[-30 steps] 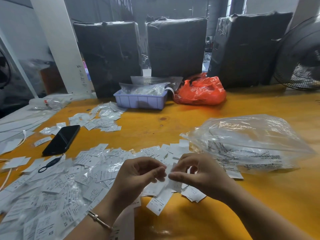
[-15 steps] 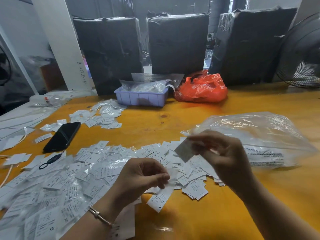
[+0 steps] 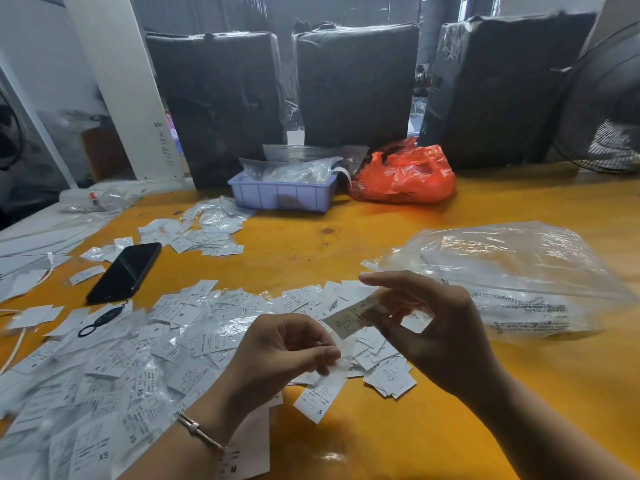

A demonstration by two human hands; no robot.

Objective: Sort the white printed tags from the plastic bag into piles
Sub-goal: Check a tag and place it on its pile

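Above the near edge of the desk (image 3: 450, 216): right hand (image 3: 440, 327) raised, thumb and fingers pinching one white tag (image 3: 349, 318) by its end, printed face up, an S showing. Same tag half a second ago held higher and nearer the clear plastic bag (image 3: 512, 271); now brought down toward the left hand (image 3: 280, 351), likely for reading the size before placing. Left hand curled, fingertips nipping a thin clear sleeve (image 3: 341, 362) (probably a tag's wrapper, hard to be sure). Directly below it, flat on the desk, another tag (image 3: 318, 398) marked S.

Sorting well short of done: broad loose spread of tags (image 3: 145, 355) to the left, sizes XS, S and M mixed, many under plastic film. Small heap (image 3: 388, 372) just beside the hands, a further cluster (image 3: 204, 230) toward the back. Bag lying right, seemingly near empty.

Desk yellow-orange wood. Black phone (image 3: 124, 271) at left, blue tray (image 3: 280, 195) of clear bags at the back, red plastic bag (image 3: 405, 174) beside it. Behind, three black-wrapped bales (image 3: 353, 88), white post (image 3: 121, 88), fan (image 3: 609, 105) at far right.
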